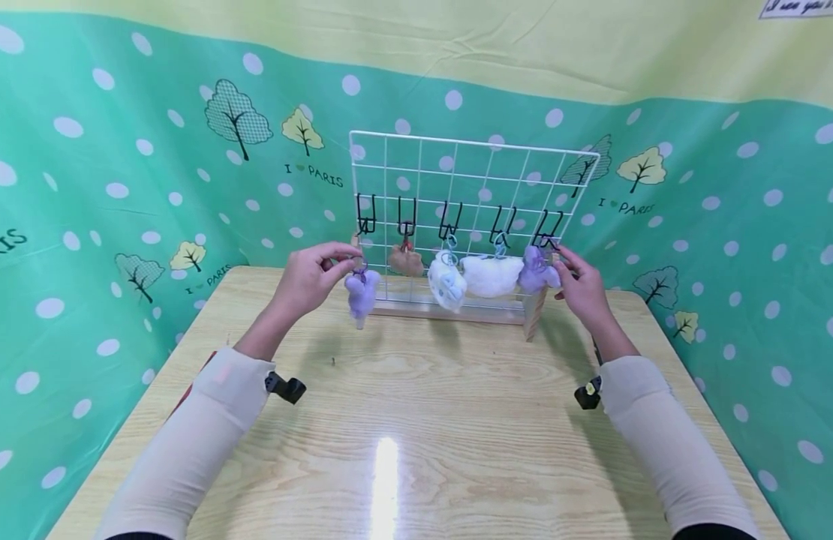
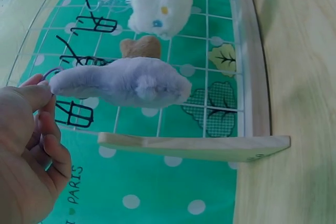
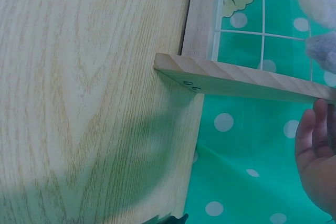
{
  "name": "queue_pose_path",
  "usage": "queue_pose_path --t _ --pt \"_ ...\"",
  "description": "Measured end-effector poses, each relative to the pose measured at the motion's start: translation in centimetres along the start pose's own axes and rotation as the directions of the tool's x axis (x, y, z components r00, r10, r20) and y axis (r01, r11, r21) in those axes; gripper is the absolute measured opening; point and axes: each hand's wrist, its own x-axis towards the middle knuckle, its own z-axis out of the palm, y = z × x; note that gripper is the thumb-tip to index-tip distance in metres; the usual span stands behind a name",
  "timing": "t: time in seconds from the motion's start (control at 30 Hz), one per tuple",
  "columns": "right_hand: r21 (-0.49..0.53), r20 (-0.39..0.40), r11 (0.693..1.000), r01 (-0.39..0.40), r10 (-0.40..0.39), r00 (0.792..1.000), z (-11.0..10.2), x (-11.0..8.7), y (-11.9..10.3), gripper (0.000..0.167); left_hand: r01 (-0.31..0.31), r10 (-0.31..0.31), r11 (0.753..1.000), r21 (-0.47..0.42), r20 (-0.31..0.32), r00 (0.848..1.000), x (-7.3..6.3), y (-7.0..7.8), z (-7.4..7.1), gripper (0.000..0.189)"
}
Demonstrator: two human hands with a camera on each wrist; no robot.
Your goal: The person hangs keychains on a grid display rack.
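My left hand point(image 1: 311, 281) pinches the ring of a lavender plush keychain point(image 2: 123, 82) between thumb and fingers. The plush hangs below, in front of the leftmost black hook point(image 2: 73, 116). A white wire grid rack point(image 1: 470, 142) carries a row of these hooks. On the others hang a brown plush point(image 1: 406, 260), a patterned white-and-blue plush point(image 1: 447, 283), a white plush point(image 1: 491, 276) with a blue ring and a purple plush point(image 1: 534, 271). My right hand point(image 1: 584, 296) grips the upper end of the rack's right wooden support point(image 3: 247, 80), beside the purple plush; its thumb is hidden in the right wrist view.
The rack stands near the back edge of a light wooden table point(image 1: 443, 420). Its left wooden support point(image 2: 194, 147) juts out below the left plush. A green dotted curtain point(image 1: 119, 97) hangs behind and at both sides. Something red point(image 1: 187, 394) shows partly behind the left sleeve.
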Motion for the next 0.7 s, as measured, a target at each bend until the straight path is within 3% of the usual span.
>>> queue_pose_path --t 0.3,0.7 --pt "0.003 0.0 1.0 0.012 -0.012 1.0 0.0 0.0 0.0 0.053 0.051 -0.053 0.998 -0.041 -0.062 0.997 1.1 0.6 -0.2 0.017" --pt "-0.003 -0.001 1.0 0.018 -0.018 1.0 0.0 0.0 0.0 0.053 0.07 -0.075 0.996 -0.063 -0.071 0.995 2.2 0.9 -0.2 0.02"
